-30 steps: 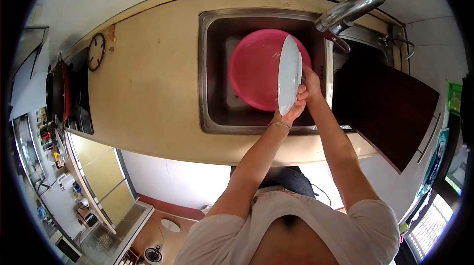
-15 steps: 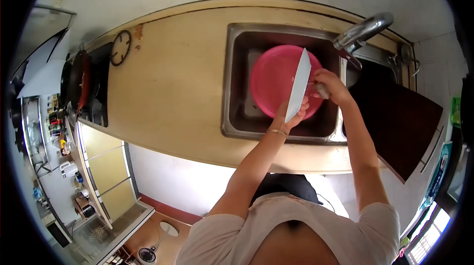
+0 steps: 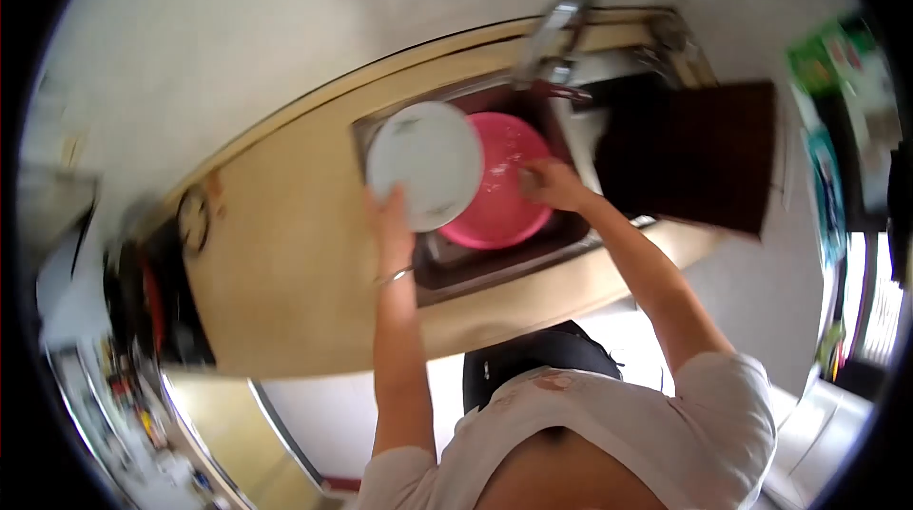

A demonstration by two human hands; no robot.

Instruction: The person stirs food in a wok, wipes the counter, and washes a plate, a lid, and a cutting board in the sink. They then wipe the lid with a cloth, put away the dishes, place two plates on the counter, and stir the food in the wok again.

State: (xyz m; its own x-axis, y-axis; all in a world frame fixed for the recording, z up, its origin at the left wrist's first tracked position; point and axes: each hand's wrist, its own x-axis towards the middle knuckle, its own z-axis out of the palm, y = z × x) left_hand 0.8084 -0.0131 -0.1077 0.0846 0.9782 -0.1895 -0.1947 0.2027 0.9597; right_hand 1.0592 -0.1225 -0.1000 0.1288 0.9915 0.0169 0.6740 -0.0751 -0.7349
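A round white plate [image 3: 428, 163] is gripped at its lower rim by my left hand [image 3: 390, 215]. It is held face-up over the left side of the sink [image 3: 456, 274], covering part of the pink basin [image 3: 499, 220]. My right hand [image 3: 556, 187] is above the basin's right side, apart from the plate. Its fingers are closed around a small greyish scrubber [image 3: 529, 184], whose exact kind is blurred. Whitish flecks or suds show inside the basin.
A chrome faucet [image 3: 556, 35] rises behind the sink. To the right, a dark brown board [image 3: 704, 158] lies over the second sink area. The beige counter [image 3: 276, 253] extends left toward a black ring-shaped stand [image 3: 194, 218] and the stove [image 3: 171, 310].
My left hand has moved left and turned the plate from nearly edge-on to face-up. My right hand is now farther from the plate, still holding the scrubber. The camera view has tilted.
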